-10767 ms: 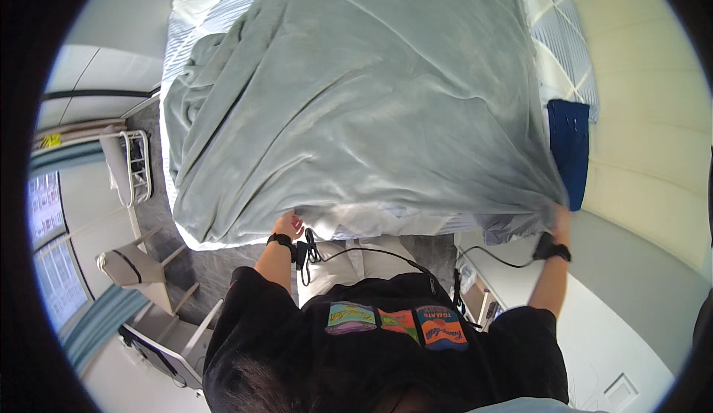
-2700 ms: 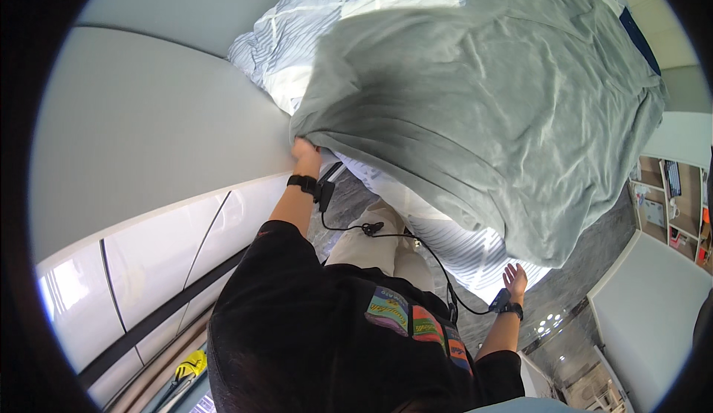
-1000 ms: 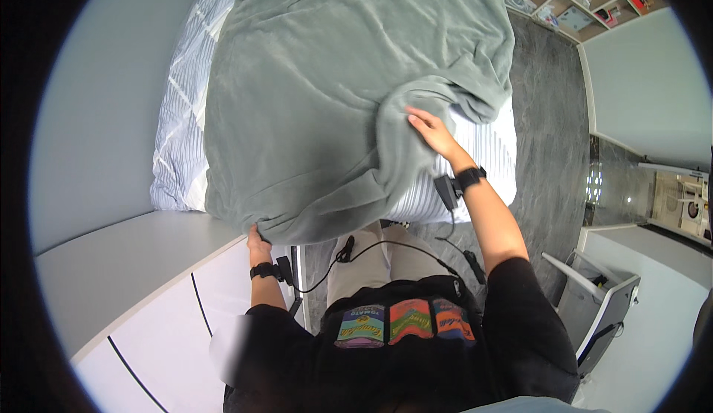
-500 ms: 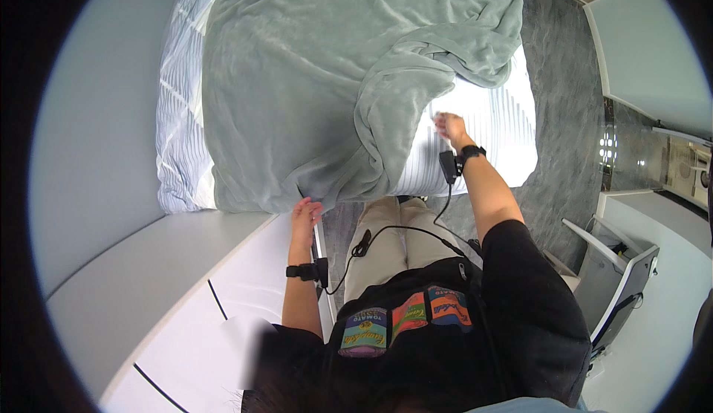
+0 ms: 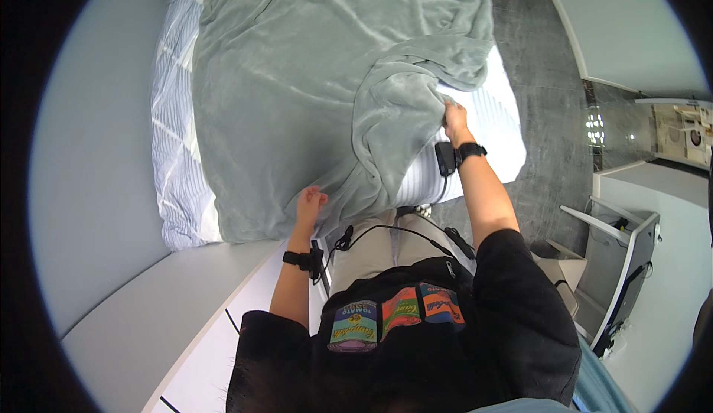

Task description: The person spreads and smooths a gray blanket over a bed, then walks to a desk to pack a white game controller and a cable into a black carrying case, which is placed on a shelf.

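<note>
A plush grey-green blanket [image 5: 275, 101] covers most of the bed, its right near part bunched into folds. My right hand [image 5: 455, 121] is closed on the blanket's folded edge, above the exposed white striped sheet [image 5: 494, 127]. Near the bed's front edge, my left hand [image 5: 312, 203] has its fingers curled in on the blanket, with creases running away from it to the right. A black band with a small box and cable sits on each wrist.
Blue-and-white striped bedding [image 5: 174, 116] shows along the left side by the wall. A white cabinet [image 5: 215, 316] stands at the near left. On the grey floor [image 5: 546, 93] to the right, a white folding chair [image 5: 616, 264] stands beside a white unit.
My right hand has moved from over the sheet to the blanket's edge and closed on it. My left hand has shifted slightly up onto the blanket, its fingers now curled.
</note>
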Demonstrator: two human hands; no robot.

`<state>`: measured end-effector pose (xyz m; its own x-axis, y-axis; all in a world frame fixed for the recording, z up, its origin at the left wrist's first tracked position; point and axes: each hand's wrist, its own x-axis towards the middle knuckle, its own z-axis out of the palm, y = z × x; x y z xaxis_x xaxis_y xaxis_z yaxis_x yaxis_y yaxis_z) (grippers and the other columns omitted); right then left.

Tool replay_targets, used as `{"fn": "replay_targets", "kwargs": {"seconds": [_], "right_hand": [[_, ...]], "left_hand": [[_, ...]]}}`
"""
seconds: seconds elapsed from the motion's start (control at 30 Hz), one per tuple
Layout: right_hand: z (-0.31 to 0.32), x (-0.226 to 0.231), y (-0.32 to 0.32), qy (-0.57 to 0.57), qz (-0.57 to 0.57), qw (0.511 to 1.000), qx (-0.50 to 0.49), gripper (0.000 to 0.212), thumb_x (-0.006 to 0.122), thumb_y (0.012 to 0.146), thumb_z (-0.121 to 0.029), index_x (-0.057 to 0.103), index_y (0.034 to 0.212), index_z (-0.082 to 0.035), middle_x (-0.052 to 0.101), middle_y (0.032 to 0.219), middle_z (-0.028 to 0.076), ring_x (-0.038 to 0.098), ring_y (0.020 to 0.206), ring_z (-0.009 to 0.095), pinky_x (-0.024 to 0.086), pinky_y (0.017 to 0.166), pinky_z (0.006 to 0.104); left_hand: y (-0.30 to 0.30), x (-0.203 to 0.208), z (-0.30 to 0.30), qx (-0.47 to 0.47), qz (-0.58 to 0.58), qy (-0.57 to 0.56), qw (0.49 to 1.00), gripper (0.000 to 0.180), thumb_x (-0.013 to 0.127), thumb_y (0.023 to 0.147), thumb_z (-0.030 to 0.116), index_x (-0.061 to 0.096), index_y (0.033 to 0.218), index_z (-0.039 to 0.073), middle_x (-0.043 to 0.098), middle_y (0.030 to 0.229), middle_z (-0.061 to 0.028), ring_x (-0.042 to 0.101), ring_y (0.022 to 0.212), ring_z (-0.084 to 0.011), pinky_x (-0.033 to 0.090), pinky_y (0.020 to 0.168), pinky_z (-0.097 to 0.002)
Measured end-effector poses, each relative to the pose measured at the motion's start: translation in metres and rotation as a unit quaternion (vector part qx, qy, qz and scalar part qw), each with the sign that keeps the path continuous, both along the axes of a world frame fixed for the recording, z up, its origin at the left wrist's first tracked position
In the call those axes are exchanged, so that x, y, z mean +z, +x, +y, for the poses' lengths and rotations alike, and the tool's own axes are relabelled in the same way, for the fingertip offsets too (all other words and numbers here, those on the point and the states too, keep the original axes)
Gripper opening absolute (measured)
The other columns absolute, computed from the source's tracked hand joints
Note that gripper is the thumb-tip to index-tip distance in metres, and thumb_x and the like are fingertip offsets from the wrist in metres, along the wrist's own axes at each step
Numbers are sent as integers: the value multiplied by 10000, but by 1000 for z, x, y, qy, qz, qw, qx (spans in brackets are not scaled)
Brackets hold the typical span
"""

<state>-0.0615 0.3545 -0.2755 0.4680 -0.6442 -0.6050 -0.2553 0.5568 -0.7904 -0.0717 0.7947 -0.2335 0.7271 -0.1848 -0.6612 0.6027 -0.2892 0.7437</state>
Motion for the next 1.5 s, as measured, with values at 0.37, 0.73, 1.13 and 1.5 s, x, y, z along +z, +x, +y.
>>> {"fn": "replay_targets", "kwargs": {"seconds": [0.37,0.73,1.13,1.5], "right_hand": [[9,201,-268,-691,-58,718,53,151,503,727,5,512,872,47,577,961,204,571,859,346,449,779,361],[-10,181,-437,-89,-135,963,217,223,393,915,-147,579,960,-34,646,897,92,612,878,182,496,781,320],[-26,162,-365,257,-248,922,151,452,495,888,-355,509,1175,-5,557,1151,136,560,1006,198,471,859,357],[-198,207,-407,3,-96,981,170,392,571,795,-112,495,1153,30,583,1058,127,561,983,219,458,817,323]], "left_hand": [[-76,89,-172,-229,-145,-197,942,375,537,881,232,470,1164,-4,602,989,-86,573,902,-160,447,804,-258],[-272,158,-300,-429,-59,-145,889,320,574,824,97,533,1106,-48,581,1001,-78,515,923,-127,426,817,-270],[-282,231,-283,-628,-40,-237,741,300,537,865,125,537,1136,-3,579,1081,-59,500,1000,-130,392,888,-285],[-212,182,-291,-456,-249,-57,852,348,682,759,237,553,1014,38,611,896,-116,566,875,-231,443,759,-330]]}}
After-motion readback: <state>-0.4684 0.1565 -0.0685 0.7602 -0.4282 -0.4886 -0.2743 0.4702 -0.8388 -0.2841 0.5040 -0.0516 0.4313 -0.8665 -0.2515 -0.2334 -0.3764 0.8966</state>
